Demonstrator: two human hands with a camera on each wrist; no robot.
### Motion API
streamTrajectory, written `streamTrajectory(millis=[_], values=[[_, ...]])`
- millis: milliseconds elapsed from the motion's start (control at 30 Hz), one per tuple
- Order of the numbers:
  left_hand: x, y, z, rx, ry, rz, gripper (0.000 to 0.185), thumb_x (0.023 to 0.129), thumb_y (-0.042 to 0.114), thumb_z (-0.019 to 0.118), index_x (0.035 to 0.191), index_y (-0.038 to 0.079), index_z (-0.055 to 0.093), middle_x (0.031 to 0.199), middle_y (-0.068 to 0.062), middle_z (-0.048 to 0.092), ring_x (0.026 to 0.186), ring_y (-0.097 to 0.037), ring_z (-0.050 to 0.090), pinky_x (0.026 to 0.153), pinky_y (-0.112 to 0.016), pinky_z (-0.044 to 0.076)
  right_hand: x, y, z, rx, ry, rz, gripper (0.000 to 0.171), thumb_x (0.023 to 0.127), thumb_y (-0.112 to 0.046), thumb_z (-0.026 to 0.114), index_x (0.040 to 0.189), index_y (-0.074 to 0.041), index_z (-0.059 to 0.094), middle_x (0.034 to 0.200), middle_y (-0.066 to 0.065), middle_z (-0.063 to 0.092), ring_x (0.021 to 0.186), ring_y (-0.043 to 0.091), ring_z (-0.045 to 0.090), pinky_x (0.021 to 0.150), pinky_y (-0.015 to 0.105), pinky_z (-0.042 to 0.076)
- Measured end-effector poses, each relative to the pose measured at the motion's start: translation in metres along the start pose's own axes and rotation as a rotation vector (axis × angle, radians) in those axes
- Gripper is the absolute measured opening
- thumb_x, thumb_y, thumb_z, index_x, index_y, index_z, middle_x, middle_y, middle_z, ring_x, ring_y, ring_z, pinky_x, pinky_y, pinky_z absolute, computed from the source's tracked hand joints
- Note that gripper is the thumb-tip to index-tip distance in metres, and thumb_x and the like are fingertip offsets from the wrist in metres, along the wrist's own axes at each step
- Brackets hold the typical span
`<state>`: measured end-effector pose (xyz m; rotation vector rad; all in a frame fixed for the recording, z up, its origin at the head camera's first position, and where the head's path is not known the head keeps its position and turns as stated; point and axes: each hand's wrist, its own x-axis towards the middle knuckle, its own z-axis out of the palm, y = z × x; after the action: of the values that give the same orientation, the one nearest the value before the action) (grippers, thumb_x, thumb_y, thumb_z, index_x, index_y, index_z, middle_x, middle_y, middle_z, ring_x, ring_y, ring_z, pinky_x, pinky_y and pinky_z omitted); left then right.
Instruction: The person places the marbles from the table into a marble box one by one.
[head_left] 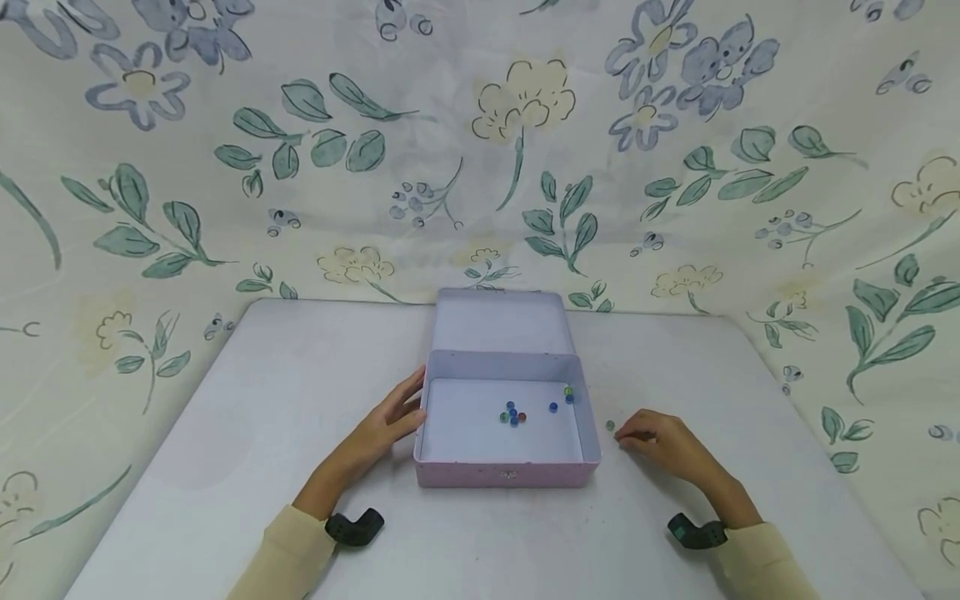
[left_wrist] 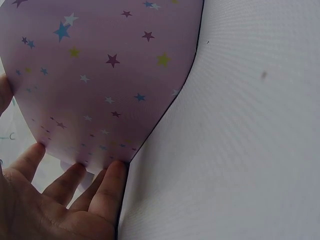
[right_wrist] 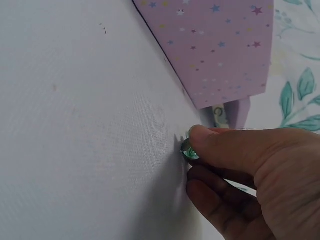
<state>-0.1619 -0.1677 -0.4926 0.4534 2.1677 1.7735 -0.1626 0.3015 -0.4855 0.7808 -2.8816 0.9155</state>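
A pink tin box (head_left: 508,475) stands with its lid (head_left: 501,321) tipped back, several marbles inside. A cluster of blue, green and red marbles (head_left: 513,414) lies mid-floor; a blue marble (head_left: 553,407) and a green one (head_left: 567,390) are farther right. My left hand (head_left: 382,421) rests on the box's left side, its fingertips (left_wrist: 115,172) against the star-printed wall. Right of the box, my right hand (head_left: 663,442) pinches a clear green marble (right_wrist: 190,150) low over the table, the index finger partly hidden behind the thumb. Another greenish marble (head_left: 610,425) lies just beyond the fingertips.
The white table (head_left: 300,358) extends around the box on both sides. A flower-printed cloth (head_left: 450,167) hangs behind and along the sides. A dark camera mount (head_left: 356,528) is strapped to the left wrist, another (head_left: 697,532) to the right.
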Motion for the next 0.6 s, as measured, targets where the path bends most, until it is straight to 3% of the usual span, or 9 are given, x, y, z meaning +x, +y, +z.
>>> streamTrajectory(millis=[367,600], values=[[-0.0001,0.0005,-0.0011,-0.007,-0.003,-0.001,0.068,0.105,0.030,0.050,0.161,0.037,0.012,0.169,-0.010,0.009,0.152,-0.048,0.017,0.117,-0.068,0.023,-0.0010,-0.0043,-0.0025,-0.006,0.019,-0.015,0.018,0.084,0.000,0.076,0.097,-0.013,0.076,0.096,-0.002,0.074,0.086,0.008,0.068,0.075,0.022,0.058],[-0.0006,0.0000,-0.0005,-0.013,-0.004,-0.001,0.068,0.105,0.026,0.050,0.161,0.035,0.012,0.169,-0.010,0.009,0.152,-0.048,0.016,0.117,-0.069,0.022,-0.0027,-0.0050,-0.0081,0.054,0.041,0.029,0.018,0.085,0.003,0.073,0.098,-0.009,0.076,0.098,0.001,0.073,0.091,0.013,0.071,0.079,0.029,0.062]])
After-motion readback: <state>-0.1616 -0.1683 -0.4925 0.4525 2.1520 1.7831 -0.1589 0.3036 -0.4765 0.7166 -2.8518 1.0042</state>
